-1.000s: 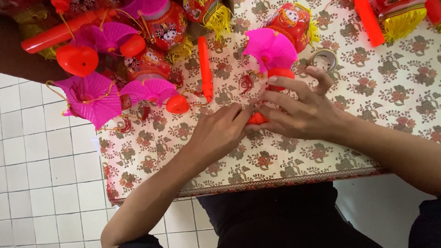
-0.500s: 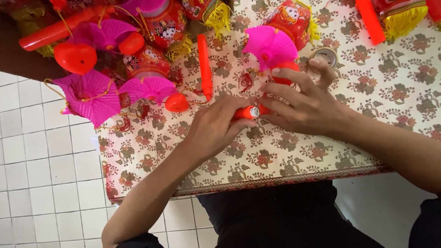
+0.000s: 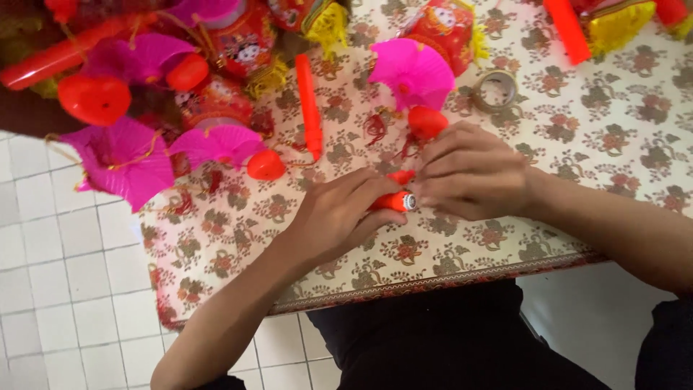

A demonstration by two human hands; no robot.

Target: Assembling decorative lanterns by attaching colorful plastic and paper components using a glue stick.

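My left hand is closed around a short orange-red plastic tube with a silver end, held just above the flowered tablecloth. My right hand meets it from the right, fingertips at the tube's silver end and curled over a small red piece. Just beyond my right hand lie a red heart-shaped piece and a pink pleated paper fan lantern. Red tassel threads lie between them.
A long red stick lies left of centre. Pink paper lanterns and red hearts crowd the left end. A tape roll, another red stick and red-and-gold lanterns lie at the back. White floor tiles show beyond the table edge.
The orange tube has come out more clearly between my hands, and both hands have shifted slightly together over the cloth. The view has tilted a little.
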